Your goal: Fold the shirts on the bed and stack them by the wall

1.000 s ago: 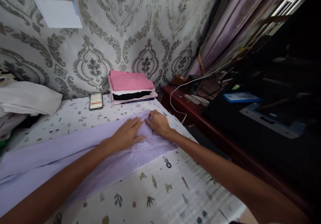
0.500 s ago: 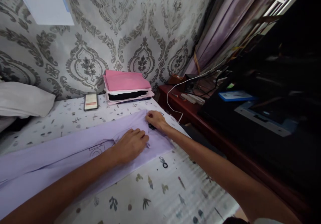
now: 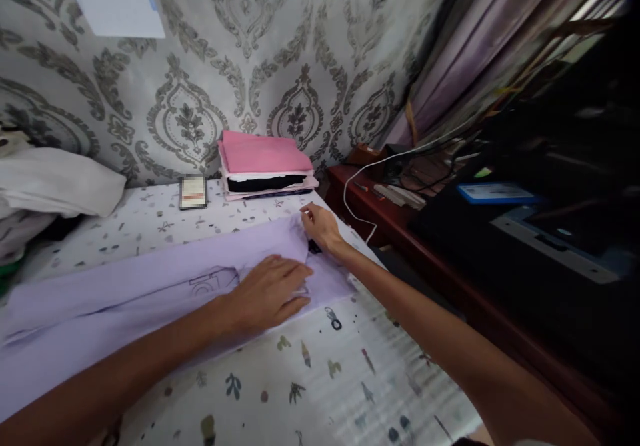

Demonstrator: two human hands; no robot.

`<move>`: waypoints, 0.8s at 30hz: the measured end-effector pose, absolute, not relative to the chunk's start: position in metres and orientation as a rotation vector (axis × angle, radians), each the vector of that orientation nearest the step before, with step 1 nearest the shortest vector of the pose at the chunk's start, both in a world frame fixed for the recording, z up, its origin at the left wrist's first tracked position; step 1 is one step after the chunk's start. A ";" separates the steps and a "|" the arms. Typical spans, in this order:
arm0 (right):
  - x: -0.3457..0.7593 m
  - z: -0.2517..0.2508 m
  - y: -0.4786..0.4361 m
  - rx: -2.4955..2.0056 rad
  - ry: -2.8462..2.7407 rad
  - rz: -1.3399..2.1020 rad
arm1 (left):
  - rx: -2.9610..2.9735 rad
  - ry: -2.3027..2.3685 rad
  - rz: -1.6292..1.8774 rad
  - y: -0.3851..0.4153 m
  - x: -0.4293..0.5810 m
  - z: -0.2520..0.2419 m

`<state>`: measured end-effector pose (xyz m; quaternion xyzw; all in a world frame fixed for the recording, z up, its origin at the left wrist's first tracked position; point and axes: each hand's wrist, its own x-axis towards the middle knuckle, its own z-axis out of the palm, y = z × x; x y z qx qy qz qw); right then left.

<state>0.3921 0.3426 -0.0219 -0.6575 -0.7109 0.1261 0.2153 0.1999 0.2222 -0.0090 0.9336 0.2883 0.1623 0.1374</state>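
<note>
Head view: a bed seen from above, with both forearms reaching in from 6 o'clock.
Lilac garment (image 3: 125,286): lies flat on the bed sheet, running from 9 o'clock of the picture to its middle. Its near end is under the two hands, and a line-drawn pocket shows just at 9 o'clock of the left hand.
Left hand (image 3: 273,293): palm down with fingers spread and flat, pressing the garment's end against the bed at the picture's middle.
Right hand (image 3: 320,226): at 1 o'clock of the left hand and close to it, thumb and fingers pinched on the garment's upper edge. A small dark patch shows just under the wrist.
Bed sheet (image 3: 325,379): white with small leaf and feather prints, bare toward 5 o'clock of the hands.
Folded stack (image 3: 265,156): pink cloth on top with white, black and pale pink layers beneath, against the wall at 12 o'clock of the hands and well apart from them.
Phone (image 3: 193,191): flat on the sheet, just at 9 o'clock of the stack.
White bundle (image 3: 55,183): soft cloth at 9 o'clock of the picture, by the wall.
Paper sheet (image 3: 115,3): stuck on the patterned wallpaper at 11 o'clock.
Side table (image 3: 350,189): dark red wood at 3 o'clock of the stack, with a white cable (image 3: 373,165) looping over it.
Curtain (image 3: 450,53): mauve, hanging at 1 o'clock.
</note>
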 end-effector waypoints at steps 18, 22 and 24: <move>0.329 -0.036 0.268 -1.093 -2.575 0.144 | 2.575 1.468 0.297 0.184 0.050 -0.021; 0.306 -0.037 0.259 -0.825 -2.734 0.216 | 2.602 1.591 0.256 0.169 0.004 -0.031; 0.294 -0.038 0.259 -0.709 -2.830 0.231 | 2.556 1.656 0.194 0.163 -0.016 -0.036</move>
